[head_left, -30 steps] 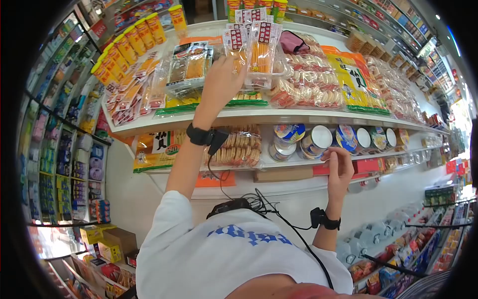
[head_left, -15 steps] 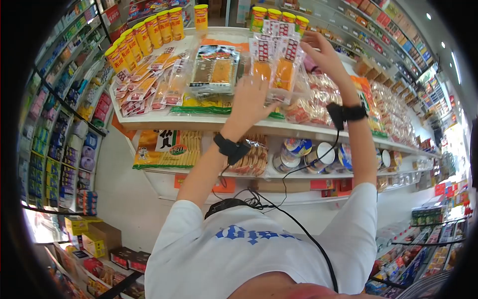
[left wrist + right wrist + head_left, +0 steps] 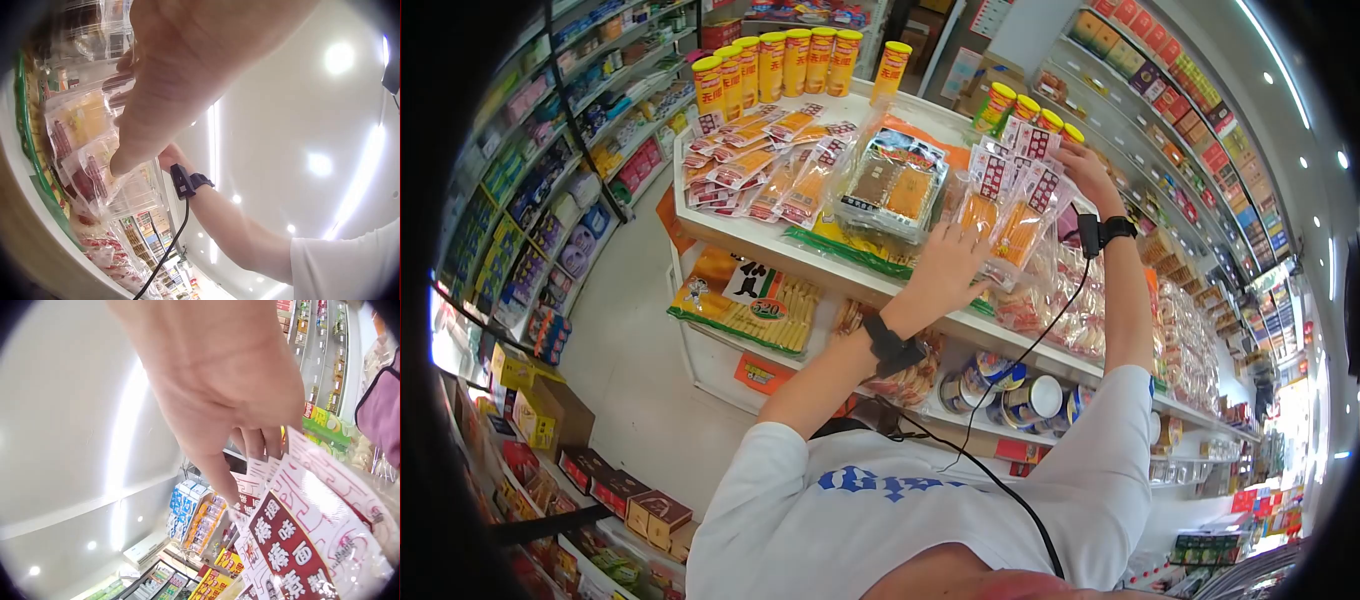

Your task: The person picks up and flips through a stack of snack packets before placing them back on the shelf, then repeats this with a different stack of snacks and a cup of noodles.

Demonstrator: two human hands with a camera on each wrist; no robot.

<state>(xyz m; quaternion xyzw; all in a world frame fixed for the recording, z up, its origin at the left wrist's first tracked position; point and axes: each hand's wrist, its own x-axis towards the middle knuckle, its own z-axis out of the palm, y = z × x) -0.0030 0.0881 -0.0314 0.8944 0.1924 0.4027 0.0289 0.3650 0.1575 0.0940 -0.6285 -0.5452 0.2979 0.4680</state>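
Clear packets (image 3: 1000, 210) with orange sticks and red-and-white labels stand in a bunch on the top shelf. At their near left edge, my left hand (image 3: 948, 265) rests with extended fingers; the left wrist view shows its thumb along the wrapping (image 3: 87, 169). My right hand (image 3: 1088, 175) is at the bunch's far upper corner. In the right wrist view, this hand (image 3: 231, 394) pinches the labelled tops (image 3: 287, 544) between thumb and fingers, the fingertips partly hidden. A flat pack of brown and orange snacks (image 3: 895, 190) lies left of the bunch.
Yellow canisters (image 3: 800, 62) line the back edge, with loose snack packets (image 3: 775, 160) in front. Bagged crackers (image 3: 1060, 290) lie to the right. A cable (image 3: 1050, 330) hangs from the right wrist. Tins (image 3: 1030, 400) stand on the lower shelf.
My right hand has risen from beside the lower shelf to the packets' tops and taken hold. My left hand stays by the packets, its fingers lower on them. The head view has turned.
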